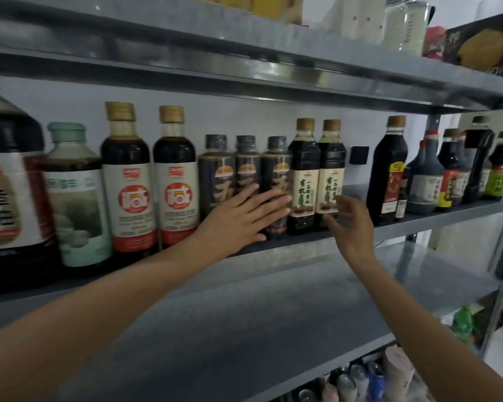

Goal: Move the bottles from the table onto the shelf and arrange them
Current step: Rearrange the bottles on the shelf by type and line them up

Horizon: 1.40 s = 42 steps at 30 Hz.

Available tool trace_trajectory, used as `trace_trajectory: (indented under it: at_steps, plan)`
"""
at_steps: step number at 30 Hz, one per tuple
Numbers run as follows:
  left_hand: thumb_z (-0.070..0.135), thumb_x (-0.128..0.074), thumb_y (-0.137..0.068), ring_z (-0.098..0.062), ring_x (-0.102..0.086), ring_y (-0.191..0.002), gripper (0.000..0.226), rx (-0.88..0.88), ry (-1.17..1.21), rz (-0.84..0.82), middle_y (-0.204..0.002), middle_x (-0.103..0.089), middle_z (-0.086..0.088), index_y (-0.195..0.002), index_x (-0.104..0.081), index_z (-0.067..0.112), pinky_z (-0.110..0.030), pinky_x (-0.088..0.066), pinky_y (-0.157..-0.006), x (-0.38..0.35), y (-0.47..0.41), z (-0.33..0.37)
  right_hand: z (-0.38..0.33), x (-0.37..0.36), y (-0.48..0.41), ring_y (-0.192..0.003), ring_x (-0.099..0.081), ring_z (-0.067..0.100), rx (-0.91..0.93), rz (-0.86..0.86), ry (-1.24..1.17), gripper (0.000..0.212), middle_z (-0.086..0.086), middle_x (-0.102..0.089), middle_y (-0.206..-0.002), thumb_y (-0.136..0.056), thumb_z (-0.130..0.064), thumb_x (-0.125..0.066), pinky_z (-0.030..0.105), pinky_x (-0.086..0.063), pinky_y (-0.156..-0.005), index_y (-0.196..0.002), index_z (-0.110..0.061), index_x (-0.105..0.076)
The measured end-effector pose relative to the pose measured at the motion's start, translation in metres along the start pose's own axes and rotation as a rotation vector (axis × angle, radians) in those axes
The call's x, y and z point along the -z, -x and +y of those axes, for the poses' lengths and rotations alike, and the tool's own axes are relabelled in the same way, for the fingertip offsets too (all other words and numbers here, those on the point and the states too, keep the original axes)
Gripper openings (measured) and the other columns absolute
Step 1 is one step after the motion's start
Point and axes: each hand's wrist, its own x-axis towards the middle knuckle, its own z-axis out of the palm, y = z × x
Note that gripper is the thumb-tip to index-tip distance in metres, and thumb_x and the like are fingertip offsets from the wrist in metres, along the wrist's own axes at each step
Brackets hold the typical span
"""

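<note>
A row of dark sauce bottles stands on the grey shelf [302,274]. My left hand [244,217] lies flat, fingers spread, against the three black-capped bottles [246,161]. My right hand [350,224] is open, fingers curled near the base of the right one of two cream-label bottles [330,172]; it grips nothing. Left of the black-capped bottles stand two red-label bottles [174,175], a green-capped bottle [73,195] and a large jug [9,181].
Right of a gap stands a tall dark bottle [386,172], then a cluster of smaller bottles [450,175]. The upper shelf [244,53] carries boxes and a jar. Cans [369,375] sit on the level below. A black wall socket [358,154] shows behind the gap.
</note>
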Motion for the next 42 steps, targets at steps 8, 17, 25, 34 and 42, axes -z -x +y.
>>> trace_trajectory:
  at_steps: [8,17,25,34,42]
  plan:
    - [0.054,-0.026,-0.098,-0.031,0.008,-0.145,0.070,-0.100,-0.039,-0.065,-0.158,0.009,-0.010,-0.152,0.000,0.018,-0.048,0.006,-0.117,-0.019,-0.021,0.014,0.071,0.037,-0.048,-0.120,-0.039,0.026,-0.199,0.325,0.028,0.063,0.014,-0.040,-0.128,-0.075,-0.013,-0.077,0.036,-0.036,-0.104,-0.125,-0.004,-0.040]
    - [0.054,-0.032,-0.095,-0.030,-0.003,-0.147,0.072,-0.097,-0.055,-0.136,-0.159,-0.007,-0.011,-0.152,-0.008,0.017,-0.047,-0.008,-0.117,-0.011,-0.025,0.016,0.112,0.043,-0.068,-0.130,-0.030,0.033,-0.291,0.207,0.068,0.085,0.019,-0.034,-0.139,-0.068,-0.021,-0.083,0.040,-0.031,-0.106,-0.135,-0.002,-0.034]
    - [0.044,-0.014,-0.099,-0.029,-0.005,-0.147,0.060,-0.071,-0.040,-0.147,-0.159,-0.008,-0.013,-0.152,-0.014,0.016,-0.046,-0.011,-0.117,-0.011,-0.023,0.022,0.122,0.042,-0.076,-0.123,-0.036,0.034,-0.367,0.204,0.136,0.080,0.020,-0.043,-0.130,-0.062,-0.024,-0.086,0.039,-0.033,-0.101,-0.125,0.001,-0.041]
    - [0.041,-0.019,-0.101,-0.029,-0.009,-0.147,0.057,-0.101,0.049,-0.102,-0.160,-0.007,-0.011,-0.152,-0.011,0.019,-0.047,-0.014,-0.117,-0.017,-0.042,0.035,0.140,0.050,-0.071,-0.119,-0.038,0.029,-0.217,0.225,0.016,0.060,0.017,-0.043,-0.125,-0.080,-0.039,-0.071,0.026,-0.032,-0.091,-0.121,-0.002,-0.046]
    - [0.042,-0.019,-0.100,-0.029,-0.009,-0.147,0.057,-0.077,0.102,-0.101,-0.160,-0.008,-0.012,-0.152,-0.013,0.019,-0.047,-0.012,-0.118,-0.024,-0.041,0.037,0.184,0.072,-0.092,-0.122,-0.044,0.032,-0.334,0.072,0.144,0.054,0.011,-0.059,-0.126,-0.087,-0.024,-0.064,0.044,-0.035,-0.102,-0.135,-0.015,-0.042]
